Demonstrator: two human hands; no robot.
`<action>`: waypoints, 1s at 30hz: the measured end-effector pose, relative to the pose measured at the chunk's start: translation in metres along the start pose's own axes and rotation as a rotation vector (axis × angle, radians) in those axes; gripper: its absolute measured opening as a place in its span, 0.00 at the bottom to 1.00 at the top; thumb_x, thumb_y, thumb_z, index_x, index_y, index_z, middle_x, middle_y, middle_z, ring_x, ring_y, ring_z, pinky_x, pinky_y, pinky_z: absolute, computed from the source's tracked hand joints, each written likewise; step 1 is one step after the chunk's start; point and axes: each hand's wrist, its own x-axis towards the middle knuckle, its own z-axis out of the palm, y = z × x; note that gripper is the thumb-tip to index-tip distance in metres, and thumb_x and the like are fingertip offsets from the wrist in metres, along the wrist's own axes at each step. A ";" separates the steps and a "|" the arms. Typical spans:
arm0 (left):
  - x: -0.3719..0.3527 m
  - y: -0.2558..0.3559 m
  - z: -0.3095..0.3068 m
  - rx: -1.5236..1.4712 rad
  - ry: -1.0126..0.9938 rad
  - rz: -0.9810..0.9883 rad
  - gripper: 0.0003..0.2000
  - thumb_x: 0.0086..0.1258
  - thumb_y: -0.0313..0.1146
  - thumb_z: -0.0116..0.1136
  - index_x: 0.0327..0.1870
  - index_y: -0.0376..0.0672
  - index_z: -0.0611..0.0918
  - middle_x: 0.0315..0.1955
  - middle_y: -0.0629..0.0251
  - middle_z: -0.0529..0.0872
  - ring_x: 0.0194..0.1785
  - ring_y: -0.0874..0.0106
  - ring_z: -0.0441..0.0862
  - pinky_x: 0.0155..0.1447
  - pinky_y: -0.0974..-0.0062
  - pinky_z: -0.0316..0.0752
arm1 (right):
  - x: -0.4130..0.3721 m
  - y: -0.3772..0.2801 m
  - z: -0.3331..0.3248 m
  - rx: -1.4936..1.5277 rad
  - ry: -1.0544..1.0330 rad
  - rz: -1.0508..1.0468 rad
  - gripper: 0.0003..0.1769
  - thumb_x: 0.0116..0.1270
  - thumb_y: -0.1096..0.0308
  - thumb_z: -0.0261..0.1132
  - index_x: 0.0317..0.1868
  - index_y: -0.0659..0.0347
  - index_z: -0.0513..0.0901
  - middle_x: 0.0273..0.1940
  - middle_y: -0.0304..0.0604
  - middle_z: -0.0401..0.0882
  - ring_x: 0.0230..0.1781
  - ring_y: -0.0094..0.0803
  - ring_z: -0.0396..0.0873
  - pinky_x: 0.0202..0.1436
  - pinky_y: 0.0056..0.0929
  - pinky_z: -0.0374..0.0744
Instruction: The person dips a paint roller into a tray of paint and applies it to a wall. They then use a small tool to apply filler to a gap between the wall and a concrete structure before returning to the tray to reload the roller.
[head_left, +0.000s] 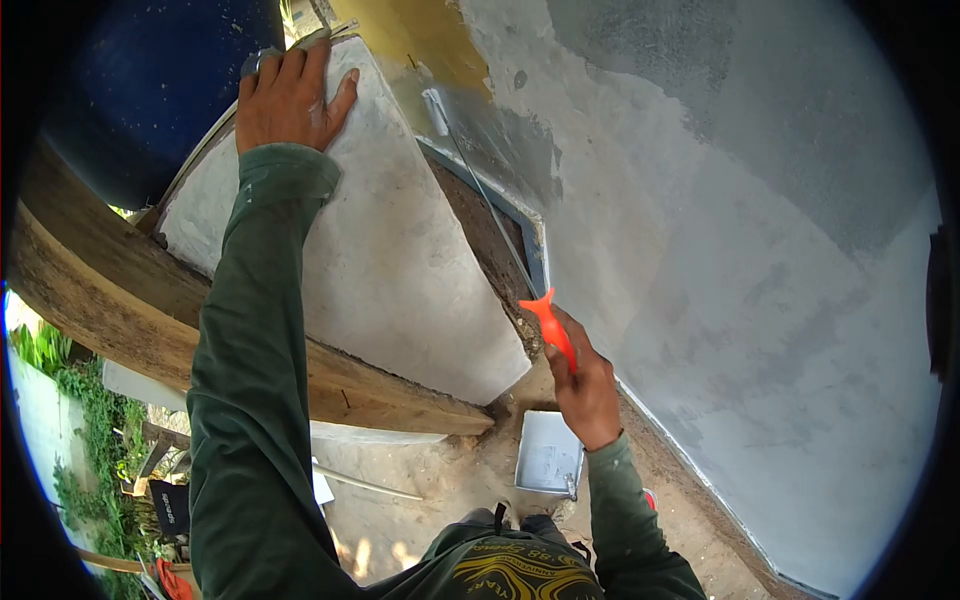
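Observation:
My right hand (588, 390) is wrapped round the orange handle of a paint roller (553, 332). The roller's long thin rod runs up and away to a small white roller head (436, 112), which is at the grey wall (680, 250) near a yellow patch. My left hand (292, 100) lies with fingers spread over the far edge of a whitish slab (400, 240), thumb apart. Its fingertips are partly hidden at the edge.
A white paint tray (549, 452) with grey paint sits on the ground below my right hand. A curved wooden beam (150, 300) runs along the slab's left side. A dark blue rounded container (140, 90) stands at the upper left, with green plants (90, 430) lower down.

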 end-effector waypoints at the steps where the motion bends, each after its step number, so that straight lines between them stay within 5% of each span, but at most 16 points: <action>1: -0.001 0.000 0.000 -0.011 0.007 -0.004 0.27 0.77 0.58 0.57 0.67 0.50 0.82 0.51 0.65 0.90 0.55 0.62 0.85 0.61 0.58 0.78 | 0.013 0.003 0.011 0.003 0.010 -0.002 0.24 0.79 0.66 0.63 0.72 0.56 0.75 0.49 0.63 0.87 0.49 0.66 0.85 0.50 0.52 0.83; 7: 0.001 0.003 0.000 -0.052 0.021 -0.024 0.24 0.77 0.57 0.56 0.63 0.51 0.83 0.49 0.66 0.88 0.58 0.61 0.83 0.61 0.57 0.78 | 0.027 0.005 0.026 0.007 0.104 -0.139 0.22 0.77 0.67 0.63 0.70 0.56 0.77 0.43 0.65 0.86 0.44 0.66 0.84 0.45 0.55 0.81; 15: -0.001 0.000 0.002 -0.033 -0.005 -0.014 0.25 0.78 0.58 0.55 0.64 0.50 0.82 0.52 0.67 0.88 0.60 0.62 0.83 0.62 0.57 0.76 | -0.034 0.012 -0.010 0.033 0.048 -0.030 0.26 0.78 0.66 0.63 0.74 0.55 0.74 0.50 0.66 0.86 0.48 0.66 0.85 0.51 0.48 0.84; 19: 0.001 0.005 -0.007 -0.078 -0.047 -0.049 0.25 0.78 0.56 0.56 0.66 0.51 0.82 0.54 0.65 0.87 0.62 0.61 0.81 0.62 0.58 0.75 | 0.007 0.012 0.017 0.031 0.014 0.056 0.26 0.77 0.67 0.63 0.74 0.53 0.74 0.49 0.64 0.86 0.48 0.65 0.85 0.51 0.51 0.83; 21: 0.001 0.004 -0.008 -0.099 -0.038 -0.044 0.25 0.78 0.56 0.56 0.67 0.52 0.81 0.54 0.64 0.87 0.63 0.61 0.81 0.62 0.58 0.75 | 0.036 0.026 0.043 0.082 0.122 -0.162 0.25 0.78 0.64 0.64 0.72 0.55 0.76 0.45 0.64 0.87 0.45 0.65 0.85 0.49 0.52 0.82; 30: 0.002 0.005 -0.008 -0.058 -0.097 -0.055 0.25 0.79 0.55 0.55 0.69 0.54 0.79 0.56 0.62 0.86 0.63 0.61 0.81 0.63 0.57 0.75 | 0.137 0.025 0.104 0.002 0.052 -0.113 0.22 0.76 0.62 0.62 0.69 0.51 0.76 0.43 0.62 0.87 0.44 0.65 0.85 0.49 0.58 0.81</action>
